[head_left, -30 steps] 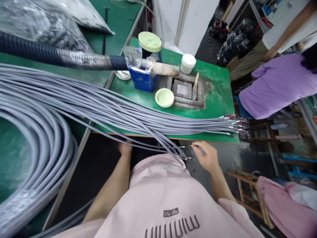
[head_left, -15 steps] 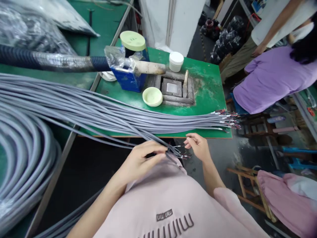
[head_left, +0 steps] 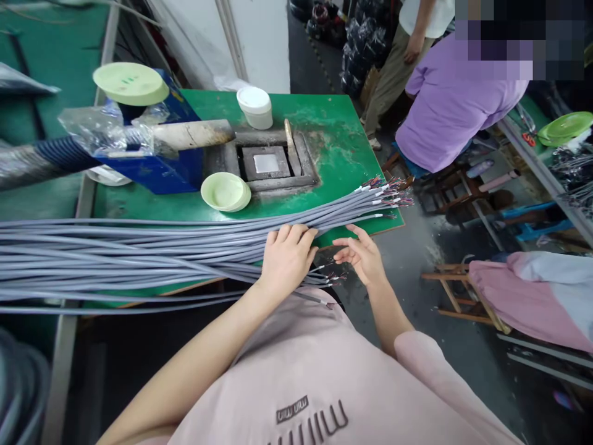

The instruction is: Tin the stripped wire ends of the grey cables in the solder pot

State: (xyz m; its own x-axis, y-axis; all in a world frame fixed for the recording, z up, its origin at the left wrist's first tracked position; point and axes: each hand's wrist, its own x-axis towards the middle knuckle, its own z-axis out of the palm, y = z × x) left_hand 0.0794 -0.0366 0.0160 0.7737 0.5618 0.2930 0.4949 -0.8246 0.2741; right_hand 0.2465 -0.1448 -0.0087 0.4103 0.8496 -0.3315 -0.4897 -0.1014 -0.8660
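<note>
A thick bundle of grey cables (head_left: 185, 238) runs across the green table, its stripped ends (head_left: 386, 188) fanning into thin coloured wires at the right. My left hand (head_left: 287, 256) lies over the bundle, fingers curled down on the cables. Beneath that hand, a few separate cables end in bare wires (head_left: 331, 281) close to my shirt. My right hand (head_left: 364, 254) is just right of the left one, palm turned inward with fingers apart, near the cable ends and holding nothing I can see.
Behind the bundle, a square metal pot (head_left: 266, 164) with a shiny surface is set into the table, a stick (head_left: 291, 145) resting on it. Around it are a pale green bowl (head_left: 225, 191), a white tub (head_left: 254, 106) and a hose nozzle (head_left: 194, 133). A person in purple (head_left: 458, 105) sits at right.
My left hand has moved from the separate cables near my shirt up onto the main bundle. My right hand's fingers have spread. The camera view has shifted to the right.
</note>
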